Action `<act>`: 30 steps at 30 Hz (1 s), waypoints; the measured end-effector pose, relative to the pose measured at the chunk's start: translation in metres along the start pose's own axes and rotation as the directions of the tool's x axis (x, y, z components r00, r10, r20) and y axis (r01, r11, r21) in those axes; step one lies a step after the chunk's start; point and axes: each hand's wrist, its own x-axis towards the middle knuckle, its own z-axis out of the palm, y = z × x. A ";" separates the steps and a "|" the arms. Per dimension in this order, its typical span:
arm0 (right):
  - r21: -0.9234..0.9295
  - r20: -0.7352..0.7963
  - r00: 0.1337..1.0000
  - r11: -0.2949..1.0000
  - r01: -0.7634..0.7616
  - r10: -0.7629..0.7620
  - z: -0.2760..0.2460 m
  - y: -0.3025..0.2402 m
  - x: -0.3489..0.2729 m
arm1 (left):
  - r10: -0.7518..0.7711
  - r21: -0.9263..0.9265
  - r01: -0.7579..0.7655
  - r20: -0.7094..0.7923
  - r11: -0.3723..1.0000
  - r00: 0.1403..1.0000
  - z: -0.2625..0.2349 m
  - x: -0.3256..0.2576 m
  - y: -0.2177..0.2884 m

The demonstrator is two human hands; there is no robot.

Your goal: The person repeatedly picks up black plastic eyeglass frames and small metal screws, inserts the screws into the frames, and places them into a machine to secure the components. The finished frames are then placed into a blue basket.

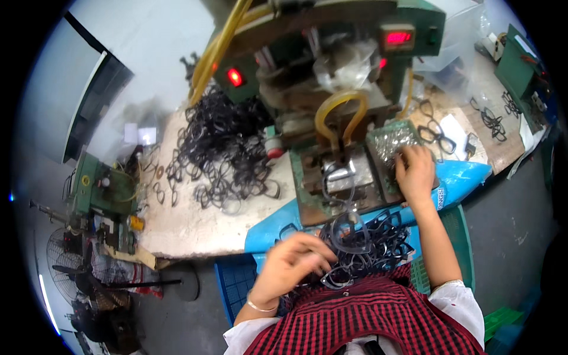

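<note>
My left hand [294, 264], slightly blurred, hangs over the near edge of the bench with its fingers loosely spread. Beside it, a pile of dark eyeglass frames [378, 239] lies at my lap, against my red-and-black checked apron. One pale, see-through eyeglass frame [349, 234] reaches from that pile toward the machine's metal fixture [343, 171]. My right hand [416, 171] rests at the right of the machine bed, fingers bent down and close together beside a heap of small shiny pieces [393, 142]. What its fingertips hold is hidden.
The green machine [414, 26], with red lights and a yellow hose [340, 100], rises ahead. A large heap of dark frames [222, 142] covers the bench at left. Blue plastic sheeting [461, 177] drapes the front edge. More frames [438, 133] lie right; a fan [77, 260] stands left.
</note>
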 end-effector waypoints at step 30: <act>0.720 0.058 0.998 0.693 -0.029 -0.019 -0.045 -0.069 0.029 | 0.814 0.866 -0.149 -0.373 0.478 0.444 -0.152 0.121 -0.031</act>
